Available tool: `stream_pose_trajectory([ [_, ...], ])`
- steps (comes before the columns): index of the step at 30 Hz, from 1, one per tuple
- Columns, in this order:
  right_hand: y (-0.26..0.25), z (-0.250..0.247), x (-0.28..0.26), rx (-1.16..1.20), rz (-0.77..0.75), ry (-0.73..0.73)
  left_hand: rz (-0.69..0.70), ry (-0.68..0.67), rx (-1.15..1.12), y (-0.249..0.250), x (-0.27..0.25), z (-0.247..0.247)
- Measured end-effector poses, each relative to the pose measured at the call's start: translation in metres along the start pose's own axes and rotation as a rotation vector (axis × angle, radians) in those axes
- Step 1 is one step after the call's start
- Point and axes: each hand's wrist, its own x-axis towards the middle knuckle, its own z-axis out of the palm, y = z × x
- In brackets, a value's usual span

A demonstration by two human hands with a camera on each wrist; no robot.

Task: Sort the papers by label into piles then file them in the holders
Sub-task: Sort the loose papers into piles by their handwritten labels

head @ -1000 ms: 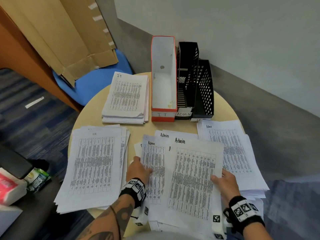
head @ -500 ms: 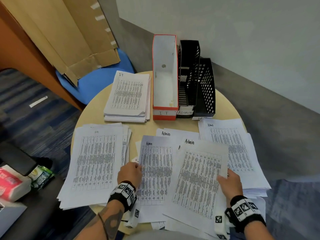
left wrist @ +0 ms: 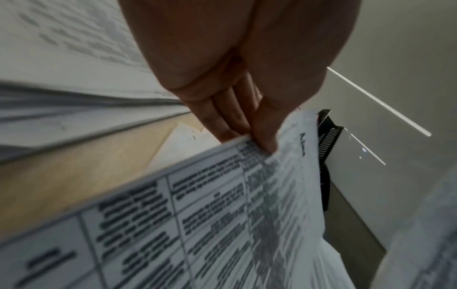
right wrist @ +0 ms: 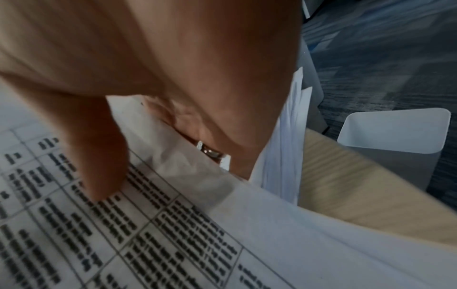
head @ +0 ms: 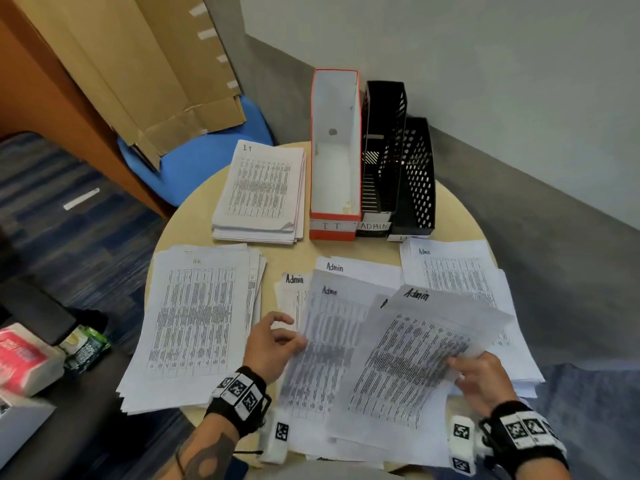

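the left hand [head: 273,344] pinches the left edge of one loose admin sheet [head: 325,344], thumb on the printed face and the fingers under it; the left wrist view shows this edge lifted off the round table [head: 194,216]. the right hand [head: 481,377] grips the right edge of a second admin sheet [head: 412,362], thumb on top and fingers curled below, and this sheet is raised and bent, lying partly over the first one. more admin papers are fanned out flat under both, reaching to the near rim of the table.

the admin pile [head: 457,275] sits at the right, its outer edge hanging past the table rim. the hr pile [head: 194,320] is at the left, and its near corner also goes over the rim. the it pile [head: 263,192] lies at the far left, just beside the orange it holder [head: 334,230]. next to that holder stand the black admin holder [head: 381,150] and a third black holder [head: 419,174], side by side and touching.

bare table wood shows in a narrow strip between the hr pile and the fanned sheets, and in a band in front of the holders. on the floor at the right, near the table edge, the right wrist view shows a white bin [right wrist: 393,135].
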Motion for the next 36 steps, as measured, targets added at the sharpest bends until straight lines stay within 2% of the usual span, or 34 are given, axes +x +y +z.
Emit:
stream_pose_trajectory([
  [4, 0.001, 0.018, -0.004, 0.041, 0.013, -0.07, -0.005, -0.292, -0.033, 0.003, -0.007, 0.021],
  [8, 0.0, 0.044, -0.009, -0.026, 0.036, -0.141, 0.063, -0.465, -0.013, -0.002, -0.009, 0.04],
  [10, 0.002, 0.05, -0.01, -0.098, 0.019, -0.106, 0.047, -0.459, -0.005, -0.003, -0.006, 0.04],
  [15, -0.002, 0.046, -0.013, -0.187, -0.086, -0.016, -0.026, -0.319, -0.002, -0.008, 0.01, 0.022],
  [17, -0.003, 0.042, -0.013, -0.186, -0.08, -0.046, -0.106, -0.341, -0.087, -0.003, 0.012, 0.019],
  [21, 0.003, 0.038, -0.009, -0.089, 0.01, -0.166, -0.318, -0.41, -0.411, 0.012, 0.011, 0.028],
  [25, -0.008, 0.054, -0.016, 0.064, 0.048, -0.18, -0.389, -0.438, -0.584, 0.024, 0.005, 0.042],
  [30, -0.025, 0.069, -0.022, 0.126, -0.014, -0.193, -0.311, -0.454, -0.43, 0.047, -0.004, 0.045],
  [32, -0.03, 0.072, -0.022, 0.04, -0.11, -0.109, -0.275, -0.426, -0.415, 0.053, -0.007, 0.042],
  [34, -0.036, 0.076, -0.021, -0.068, -0.26, 0.002, -0.078, -0.395, -0.27, 0.064, -0.013, 0.039],
  [36, -0.049, 0.084, -0.029, -0.068, -0.382, 0.027, 0.191, -0.262, -0.115, 0.079, -0.02, 0.04],
])
